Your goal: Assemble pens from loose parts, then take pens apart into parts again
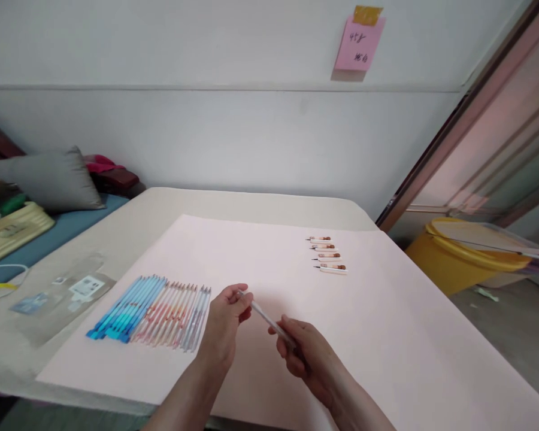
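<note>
A slim pale pen stretches between my two hands above the pink sheet. With thumb and fingers closed, my left hand pinches its upper tip. My right hand wraps round the lower end, hiding part of it. To the left of my left hand lies a row of pens: blue ones, red-and-cream patterned ones and greyish ones. Farther off, right of centre, several short brown-patterned pen pieces with dark points lie in a column, each beside a thin white piece.
The pink sheet covers much of the cream table. A clear plastic bag with labels lies at the table's left. Beyond the right edge stands a yellow bin. A grey cushion sits at far left; a pink note hangs on the wall.
</note>
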`<action>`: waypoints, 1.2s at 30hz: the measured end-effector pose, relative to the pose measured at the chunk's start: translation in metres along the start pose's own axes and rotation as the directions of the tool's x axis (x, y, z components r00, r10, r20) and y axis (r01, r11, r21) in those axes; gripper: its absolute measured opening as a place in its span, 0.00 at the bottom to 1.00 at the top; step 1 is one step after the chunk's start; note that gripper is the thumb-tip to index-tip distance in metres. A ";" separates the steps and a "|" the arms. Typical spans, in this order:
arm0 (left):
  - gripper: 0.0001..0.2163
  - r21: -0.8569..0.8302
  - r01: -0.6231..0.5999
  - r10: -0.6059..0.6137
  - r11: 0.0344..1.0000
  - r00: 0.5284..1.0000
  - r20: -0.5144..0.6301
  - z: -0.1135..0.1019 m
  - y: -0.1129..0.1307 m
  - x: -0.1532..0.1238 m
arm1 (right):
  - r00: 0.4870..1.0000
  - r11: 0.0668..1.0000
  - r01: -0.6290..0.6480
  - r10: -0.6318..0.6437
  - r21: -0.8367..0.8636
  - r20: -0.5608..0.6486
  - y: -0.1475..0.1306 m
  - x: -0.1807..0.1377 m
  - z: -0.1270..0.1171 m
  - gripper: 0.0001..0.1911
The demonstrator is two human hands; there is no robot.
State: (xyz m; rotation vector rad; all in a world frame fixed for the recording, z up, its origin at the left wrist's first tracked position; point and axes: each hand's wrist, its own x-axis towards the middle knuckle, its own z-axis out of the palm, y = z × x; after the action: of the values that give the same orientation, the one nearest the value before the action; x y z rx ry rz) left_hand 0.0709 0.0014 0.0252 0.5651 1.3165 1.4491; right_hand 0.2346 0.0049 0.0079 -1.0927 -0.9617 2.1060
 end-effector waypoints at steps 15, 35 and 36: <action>0.08 -0.207 0.253 -0.197 0.945 0.947 0.255 0.004 0.004 -0.003 | 0.987 0.975 0.127 -0.143 -0.180 -0.078 -0.011 0.001 -0.002 0.12; 0.09 -0.209 0.098 -0.105 0.973 0.994 -0.022 -0.007 0.011 0.010 | 0.968 0.950 0.154 -0.200 -0.271 -0.153 -0.014 -0.001 -0.008 0.12; 0.09 -0.219 0.082 -0.090 0.972 0.996 -0.029 -0.008 0.012 0.010 | 0.962 0.951 0.168 -0.216 -0.260 -0.168 -0.015 -0.002 -0.009 0.12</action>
State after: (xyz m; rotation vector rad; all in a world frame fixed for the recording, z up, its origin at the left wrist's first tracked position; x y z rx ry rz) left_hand 0.0557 0.0092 0.0313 0.3335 1.1779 1.5149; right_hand 0.2456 0.0147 0.0170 -1.2445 -1.2002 1.7214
